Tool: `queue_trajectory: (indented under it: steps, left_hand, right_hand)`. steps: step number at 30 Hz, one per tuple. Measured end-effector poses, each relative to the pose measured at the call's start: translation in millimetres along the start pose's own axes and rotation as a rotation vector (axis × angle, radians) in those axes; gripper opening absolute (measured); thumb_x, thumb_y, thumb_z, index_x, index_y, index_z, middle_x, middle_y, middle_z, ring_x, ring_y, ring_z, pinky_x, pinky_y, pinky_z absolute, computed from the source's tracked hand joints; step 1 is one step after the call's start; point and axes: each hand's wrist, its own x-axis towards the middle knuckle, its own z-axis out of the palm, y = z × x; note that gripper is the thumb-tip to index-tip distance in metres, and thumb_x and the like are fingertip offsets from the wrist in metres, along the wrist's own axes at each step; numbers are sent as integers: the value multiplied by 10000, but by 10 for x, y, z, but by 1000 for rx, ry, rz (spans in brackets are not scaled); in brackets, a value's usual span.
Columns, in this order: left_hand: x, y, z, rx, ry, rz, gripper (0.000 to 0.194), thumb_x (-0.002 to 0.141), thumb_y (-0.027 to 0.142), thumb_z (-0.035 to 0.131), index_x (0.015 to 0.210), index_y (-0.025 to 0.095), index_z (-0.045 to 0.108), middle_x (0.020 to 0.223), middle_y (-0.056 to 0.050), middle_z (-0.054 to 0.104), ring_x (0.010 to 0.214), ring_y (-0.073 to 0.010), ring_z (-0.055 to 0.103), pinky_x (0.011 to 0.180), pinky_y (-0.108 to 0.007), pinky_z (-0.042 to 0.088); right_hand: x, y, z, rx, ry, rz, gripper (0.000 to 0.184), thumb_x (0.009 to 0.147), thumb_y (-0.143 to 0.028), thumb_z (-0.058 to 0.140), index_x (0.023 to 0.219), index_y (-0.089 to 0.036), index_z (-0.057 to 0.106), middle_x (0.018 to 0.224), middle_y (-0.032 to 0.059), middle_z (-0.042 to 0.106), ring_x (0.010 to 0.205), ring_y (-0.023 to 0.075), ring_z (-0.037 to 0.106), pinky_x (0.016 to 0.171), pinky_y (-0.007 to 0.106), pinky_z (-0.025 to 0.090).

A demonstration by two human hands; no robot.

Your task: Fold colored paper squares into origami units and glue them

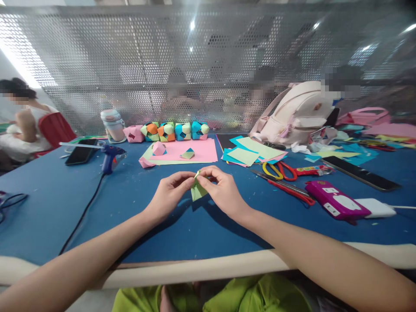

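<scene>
A person's left hand (167, 195) and right hand (226, 190) meet over the middle of a blue table (182, 242), both pinching the top of a small light-green paper piece (198, 193) between thumbs and bent fingers, its lower part showing below them. The step in hand looks like folding or creasing; the next move seems to call for a firm, even pinch that keeps the edges aligned. Beyond lie a pink sheet (206, 149) bearing small folded shapes (187, 153) and a row of multicoloured paper blocks (167, 131).
</scene>
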Motion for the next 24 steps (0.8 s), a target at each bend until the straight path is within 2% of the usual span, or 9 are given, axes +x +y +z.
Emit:
queue_trajectory:
  steps: [7,13,24]
  left_hand:
    - [-52,52,28,12,49,-6,353,755,450,648,915,145,723,922,-68,731,853,-205,628,771,-283,488]
    - [-80,47,30,7,66,6,312,753,438,659,863,153,726,839,-51,714,770,-174,606,714,-255,471]
    - [-94,78,69,-137,86,-39,242,739,381,694,797,146,691,728,-6,646,660,-111,523,636,-222,420]
  right_hand:
    - [-43,-61,11,0,69,-120,130,820,-225,573,704,-173,597,859,44,645,833,141,605,757,263,473]
    - [-55,-90,28,-29,109,-184,131,801,-182,587,671,-179,581,847,41,644,809,131,620,751,258,493]
    - [-48,-62,46,-113,111,-305,125,795,-122,579,689,-184,559,848,39,637,809,125,622,750,253,497]
